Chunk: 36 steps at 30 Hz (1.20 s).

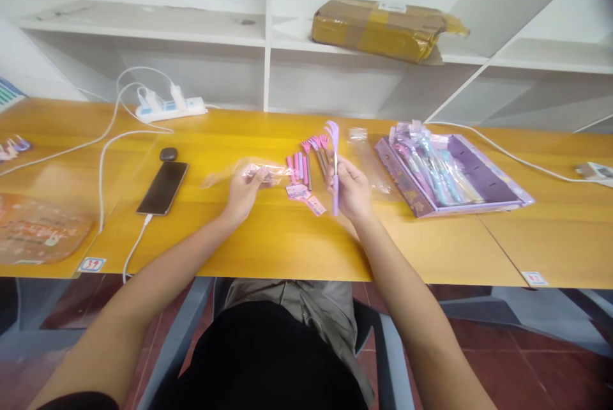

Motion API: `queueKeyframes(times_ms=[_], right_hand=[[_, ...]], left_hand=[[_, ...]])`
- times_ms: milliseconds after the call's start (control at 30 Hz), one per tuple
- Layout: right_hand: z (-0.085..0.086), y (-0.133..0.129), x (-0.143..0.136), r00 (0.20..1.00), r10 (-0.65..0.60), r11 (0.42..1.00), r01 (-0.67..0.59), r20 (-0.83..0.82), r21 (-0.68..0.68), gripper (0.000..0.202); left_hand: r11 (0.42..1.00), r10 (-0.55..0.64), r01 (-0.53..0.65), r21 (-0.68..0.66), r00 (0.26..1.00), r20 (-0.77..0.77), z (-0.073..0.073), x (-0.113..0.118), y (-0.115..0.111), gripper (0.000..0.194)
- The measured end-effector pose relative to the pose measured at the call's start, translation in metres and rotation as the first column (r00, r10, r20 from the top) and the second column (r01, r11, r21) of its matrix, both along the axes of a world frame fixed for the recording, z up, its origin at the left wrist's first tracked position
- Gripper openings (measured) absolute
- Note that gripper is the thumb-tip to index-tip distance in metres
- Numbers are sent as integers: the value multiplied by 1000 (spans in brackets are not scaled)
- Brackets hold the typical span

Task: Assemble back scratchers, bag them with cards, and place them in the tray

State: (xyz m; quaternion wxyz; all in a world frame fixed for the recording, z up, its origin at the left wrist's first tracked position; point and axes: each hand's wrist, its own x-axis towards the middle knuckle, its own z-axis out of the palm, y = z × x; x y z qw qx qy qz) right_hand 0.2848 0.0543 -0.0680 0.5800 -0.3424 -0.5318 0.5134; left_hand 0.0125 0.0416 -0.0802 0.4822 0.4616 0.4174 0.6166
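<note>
My left hand (pixel 243 194) pinches a crumpled clear plastic bag (pixel 268 172) above the yellow table. In my right hand (pixel 353 189) is a purple back scratcher (pixel 335 195), upright, its claw end at the top and its handle pointing down. Between the hands lie several pink and purple handles (pixel 297 167), and beside them pink claw heads with metal rods (pixel 317 145). Small printed cards (pixel 297 192) rest just in front of those parts. Right of my right hand, flat clear plastic bags (pixel 376 170) lie on the table.
A purple box (pixel 498 188) with several bagged scratchers stands at the right. At the left are a phone (pixel 163 188), a black earbud case (pixel 168 154), cables and a power strip (pixel 171 110). A taped carton (pixel 378 28) sits on the shelf behind.
</note>
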Motion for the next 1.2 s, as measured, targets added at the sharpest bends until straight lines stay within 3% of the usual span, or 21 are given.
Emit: queueKeyframes(times_ms=[133,233,333,733,1100,1200], right_hand=[[-4,-5,-7,947,127,985,-156,295,76,47],[-7,-3,-8,870,89,955,-214,484,207,49],[-9,2,-6,836,52,940,-226,546,257,53],[-6,-1,-4,815,181,936,-315,550,159,51],[-16,-8,-9,852,324,946,-304,411,-115,52],[-18,-9,-15,867,335,942,-312,369,-121,59]], left_hand=[[1000,-3,4,-10,996,84,6,1,-1,57],[1000,19,-16,-20,989,143,9,1,0,57],[997,71,-68,-24,980,184,12,-2,1,53],[998,2,10,-61,982,191,11,-1,-1,51],[990,-103,116,-80,983,154,6,6,-5,55],[983,-146,159,-93,981,131,2,9,-8,55]])
